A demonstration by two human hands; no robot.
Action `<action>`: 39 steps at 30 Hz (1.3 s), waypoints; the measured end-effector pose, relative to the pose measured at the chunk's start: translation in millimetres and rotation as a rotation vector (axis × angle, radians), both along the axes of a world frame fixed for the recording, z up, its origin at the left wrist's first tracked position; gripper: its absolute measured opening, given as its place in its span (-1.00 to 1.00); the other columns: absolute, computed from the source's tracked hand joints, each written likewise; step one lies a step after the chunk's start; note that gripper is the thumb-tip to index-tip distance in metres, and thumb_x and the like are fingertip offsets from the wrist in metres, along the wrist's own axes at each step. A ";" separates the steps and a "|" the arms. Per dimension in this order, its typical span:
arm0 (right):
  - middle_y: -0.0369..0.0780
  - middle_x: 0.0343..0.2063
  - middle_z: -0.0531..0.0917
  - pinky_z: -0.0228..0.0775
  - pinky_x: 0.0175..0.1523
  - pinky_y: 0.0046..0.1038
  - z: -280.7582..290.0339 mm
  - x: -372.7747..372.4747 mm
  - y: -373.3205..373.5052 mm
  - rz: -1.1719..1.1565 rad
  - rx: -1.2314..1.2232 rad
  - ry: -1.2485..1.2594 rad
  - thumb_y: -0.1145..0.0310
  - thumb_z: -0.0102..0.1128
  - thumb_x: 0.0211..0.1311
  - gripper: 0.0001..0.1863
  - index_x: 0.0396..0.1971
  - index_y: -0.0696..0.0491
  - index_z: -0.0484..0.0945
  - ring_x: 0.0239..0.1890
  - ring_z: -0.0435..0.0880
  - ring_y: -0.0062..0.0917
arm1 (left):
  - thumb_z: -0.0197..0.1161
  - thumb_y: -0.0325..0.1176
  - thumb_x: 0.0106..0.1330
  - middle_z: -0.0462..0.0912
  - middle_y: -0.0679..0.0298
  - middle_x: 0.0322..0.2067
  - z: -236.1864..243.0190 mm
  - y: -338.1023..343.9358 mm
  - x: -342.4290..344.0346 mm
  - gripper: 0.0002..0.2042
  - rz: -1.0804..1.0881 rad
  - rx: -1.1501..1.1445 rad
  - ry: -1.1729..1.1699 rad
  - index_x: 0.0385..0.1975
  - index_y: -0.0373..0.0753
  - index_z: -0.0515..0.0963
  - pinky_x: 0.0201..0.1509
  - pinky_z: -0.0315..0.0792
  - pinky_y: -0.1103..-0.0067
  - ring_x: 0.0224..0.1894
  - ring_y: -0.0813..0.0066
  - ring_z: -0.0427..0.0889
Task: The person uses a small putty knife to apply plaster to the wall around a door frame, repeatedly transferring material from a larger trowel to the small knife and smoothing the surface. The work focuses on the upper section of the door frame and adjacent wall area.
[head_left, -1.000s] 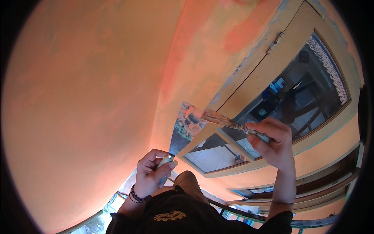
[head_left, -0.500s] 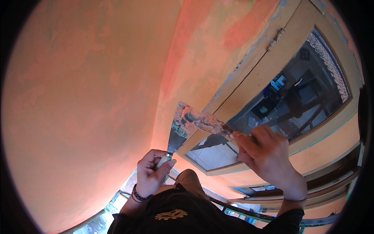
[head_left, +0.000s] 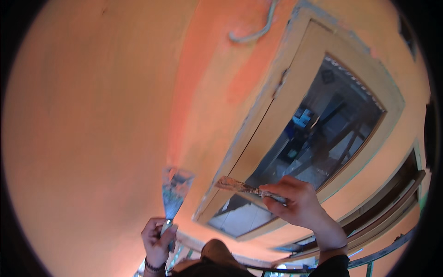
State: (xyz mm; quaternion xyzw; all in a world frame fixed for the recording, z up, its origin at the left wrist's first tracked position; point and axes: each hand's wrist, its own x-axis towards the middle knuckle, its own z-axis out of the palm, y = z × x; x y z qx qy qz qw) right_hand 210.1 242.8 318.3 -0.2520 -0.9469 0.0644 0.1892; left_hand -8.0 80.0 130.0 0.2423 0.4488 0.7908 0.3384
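My left hand (head_left: 156, 242) is closed round the handle of a wide putty knife (head_left: 176, 191), its blade pointing up and smeared with pinkish and greenish filler. My right hand (head_left: 295, 203) grips a second putty knife (head_left: 234, 184), narrower as seen from here, whose coated blade points left toward the first one. A gap separates the two blades. Behind them rises an orange wall (head_left: 92, 115) with patchy, uneven colour; neither blade can be seen clearly touching it.
To the right is a cream-framed window (head_left: 263, 138) with dark glass and a hinge (head_left: 280, 83). A bent pale cable or pipe (head_left: 254, 37) sticks out of the wall above. Lower right, a dark ledge (head_left: 383, 203) and a curved railing (head_left: 387, 251) run by.
The two blades overlapped before; now they are apart. Both hands sit lower and further left in view. The view has tilted up, bringing the bent cable or pipe in.
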 end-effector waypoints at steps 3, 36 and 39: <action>-0.21 -0.50 0.50 0.34 -0.38 -0.52 11.8 9.7 33.7 0.013 0.043 0.451 0.41 0.21 0.04 -0.65 -0.11 0.12 0.51 -0.43 0.51 -0.43 | 0.18 -0.52 0.15 0.43 0.25 -0.78 -11.3 4.1 -3.9 -0.88 0.034 -0.061 0.019 -0.37 -0.33 0.39 -0.88 0.13 0.71 -0.89 0.62 0.29; -0.09 -0.34 0.40 0.27 -0.13 -0.29 169.3 -97.0 179.0 -0.157 1.175 0.758 0.48 0.12 0.02 -0.57 -0.01 0.02 0.43 -0.24 0.39 -0.25 | 0.15 -0.44 0.27 0.34 0.44 -0.84 -36.8 13.8 -2.1 -0.92 -0.097 -0.222 0.077 -0.30 -0.27 0.47 -0.84 0.02 0.76 -0.88 0.76 0.17; -0.09 -0.33 0.41 0.27 -0.13 -0.29 166.9 -94.7 170.0 -0.171 1.130 0.772 0.48 0.11 0.03 -0.58 -0.02 0.02 0.44 -0.25 0.41 -0.25 | 0.16 -0.44 0.26 0.35 0.43 -0.83 -37.0 13.1 -2.1 -0.92 -0.100 -0.215 0.077 -0.30 -0.27 0.46 -0.84 0.02 0.76 -0.87 0.76 0.18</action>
